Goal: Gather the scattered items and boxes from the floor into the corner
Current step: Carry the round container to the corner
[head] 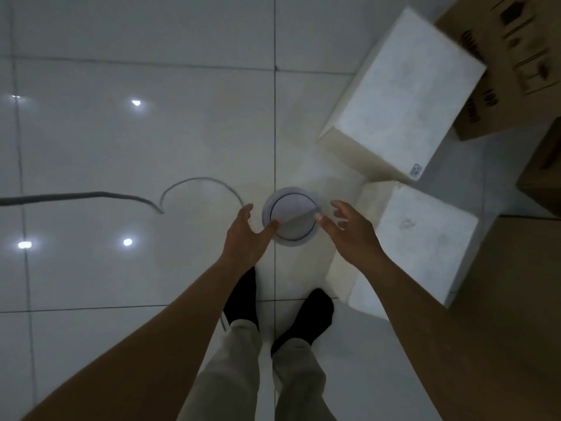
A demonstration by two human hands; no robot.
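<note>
Two hands flank a round white disc [293,209] on the tiled floor [121,141], near the scene's middle. The left hand [246,235] and right hand [343,230] are both spread wide, fingertips at opposite edges of its rim, gripping nothing. The disc looks thin, stiff and light, likely smooth enough to skate on glossy tile, so it is best pinched at the rim from both sides. Just right lie a far white box [403,95] and a near white box [425,238]. A grey cable [91,196] trails left.
</note>
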